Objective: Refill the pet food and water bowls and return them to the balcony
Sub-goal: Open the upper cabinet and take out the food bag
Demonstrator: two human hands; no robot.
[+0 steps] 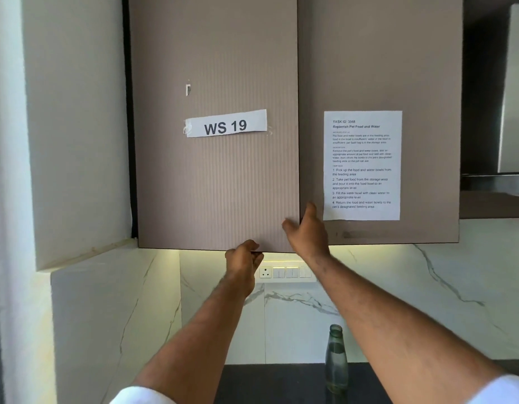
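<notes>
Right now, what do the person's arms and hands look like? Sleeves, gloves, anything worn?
Both hands are bare: no gloves, rings or watch visible on the left hand or the right hand. Both forearms are bare, with some hair showing. White sleeves sit near the elbows at the frame's bottom edge: the left sleeve and the right sleeve. No markings visible.

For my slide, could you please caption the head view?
Both hands at a closed wall cabinet: left hand hooks the left door bottom edge, right hand presses the door seam.

The ribbed brown cupboard door (214,176) hangs shut. My left grip (243,256) hooks its bottom edge. My right grip (306,228) lies flat against its right edge.
</notes>
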